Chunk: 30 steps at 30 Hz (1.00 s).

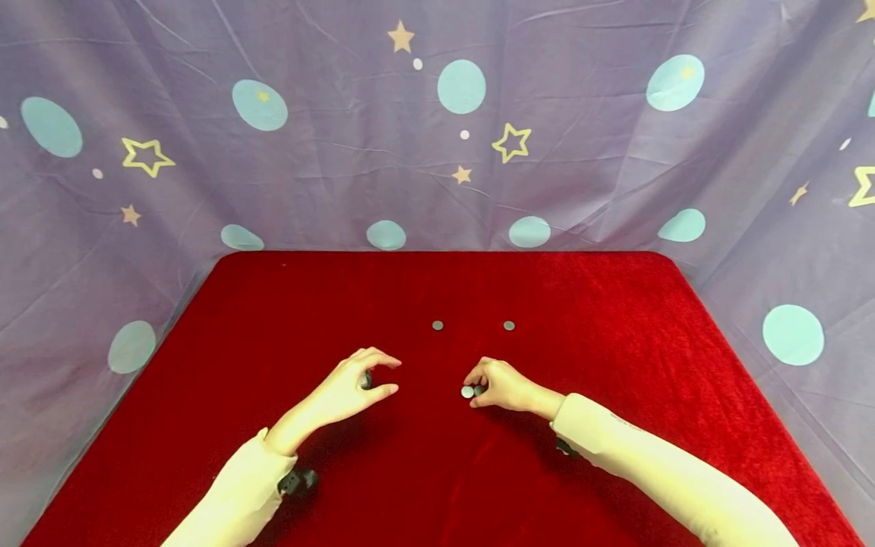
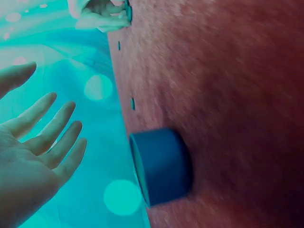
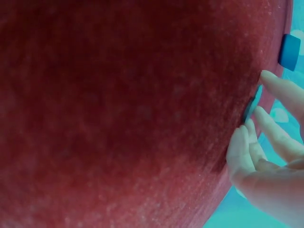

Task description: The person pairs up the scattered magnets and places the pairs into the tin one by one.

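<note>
My left hand (image 1: 357, 384) is held spread above the table, thumb and fingers well apart. Beside it stands a dark blue short cylinder (image 2: 164, 166), mostly hidden behind the hand in the head view; the left wrist view shows the palm apart from it. Bent fingers of my right hand (image 1: 504, 386) come down around two small round discs near the middle of the table. One disc (image 1: 468, 392) looks pale and lies between thumb and fingertips; the darker disc (image 1: 478, 390) is just right of it, partly covered by the hand.
Farther back on the red cloth (image 1: 581, 304) lie two more small discs, a left one (image 1: 437, 325) and a right one (image 1: 509, 326). A purple curtain (image 1: 581, 167) with stars and dots surrounds the table's back and sides.
</note>
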Each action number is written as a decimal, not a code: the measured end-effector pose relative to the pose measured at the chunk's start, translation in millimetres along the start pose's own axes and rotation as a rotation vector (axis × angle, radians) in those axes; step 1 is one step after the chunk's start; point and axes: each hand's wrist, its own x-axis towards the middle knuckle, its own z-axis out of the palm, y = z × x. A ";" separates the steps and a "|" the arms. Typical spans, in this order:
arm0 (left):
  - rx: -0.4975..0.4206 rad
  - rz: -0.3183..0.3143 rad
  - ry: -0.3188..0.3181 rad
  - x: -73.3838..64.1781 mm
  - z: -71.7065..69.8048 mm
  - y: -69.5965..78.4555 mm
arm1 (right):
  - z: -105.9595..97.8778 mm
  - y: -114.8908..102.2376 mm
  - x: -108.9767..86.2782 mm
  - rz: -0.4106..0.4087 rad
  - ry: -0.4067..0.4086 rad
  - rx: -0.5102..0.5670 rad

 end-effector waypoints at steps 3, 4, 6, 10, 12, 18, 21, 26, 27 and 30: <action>-0.021 -0.033 0.011 -8.6 -5.1 -5.5 | 1.2 -0.2 0.9 -0.002 0.002 -0.004; -0.031 -0.046 0.013 -11.3 -6.5 -7.5 | 1.4 -0.1 1.1 -0.004 0.007 -0.003; -0.043 -0.064 0.021 -16.1 -9.0 -11.4 | 2.0 -0.2 1.4 -0.005 0.018 -0.003; -0.057 -0.092 0.033 -24.1 -12.1 -19.6 | 3.3 0.4 1.8 -0.017 0.043 -0.015; -0.058 -0.104 0.037 -28.0 -13.1 -23.4 | 3.9 0.4 1.9 -0.022 0.053 -0.020; -0.045 -0.154 0.061 -38.1 -13.3 -34.9 | 5.0 0.8 2.2 -0.024 0.063 -0.002; -0.035 -0.180 0.063 -41.9 -13.6 -39.8 | 4.9 0.8 2.3 -0.017 0.058 0.007; -0.033 -0.227 0.043 -45.6 -14.5 -46.0 | 4.7 0.4 3.0 -0.022 0.052 0.013; -0.036 -0.238 0.034 -46.1 -14.5 -47.2 | 4.8 0.3 3.3 -0.025 0.050 0.010; -0.039 -0.265 0.016 -46.6 -14.5 -50.5 | 5.1 -0.2 4.4 -0.032 0.045 -0.014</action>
